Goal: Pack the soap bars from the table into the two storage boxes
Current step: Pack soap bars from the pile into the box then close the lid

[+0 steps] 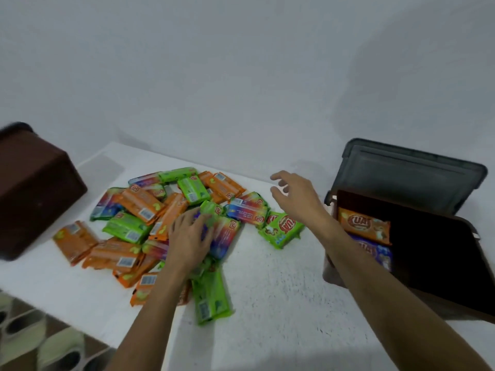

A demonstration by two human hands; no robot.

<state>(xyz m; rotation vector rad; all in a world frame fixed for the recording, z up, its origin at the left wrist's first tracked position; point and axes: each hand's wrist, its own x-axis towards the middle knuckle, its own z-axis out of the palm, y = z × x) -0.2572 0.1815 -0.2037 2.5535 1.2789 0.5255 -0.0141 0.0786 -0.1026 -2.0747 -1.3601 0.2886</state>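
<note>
Near forearms lead out: left hand point(191, 234) covers the soap bars point(139, 207), grip lost in blur; right hand point(294, 196) hovers empty, fingers spread, probably reaching from the right box point(442, 258).

Soap bars point(150, 218) heaped mid-table point(281, 303): orange, green, multicolour. L hand point(190, 234) lies on the heap, fingers spread. R hand point(297, 196) hovers w/ fingers apart btw heap & open box point(442, 263) at table's right edge, orange bar point(364, 226) + purple bar point(375, 253) inside. Brown box point(34, 188) at left edge.

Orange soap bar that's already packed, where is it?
Head view, right side: the orange soap bar lies inside the open box, beside a purple bar.
</note>
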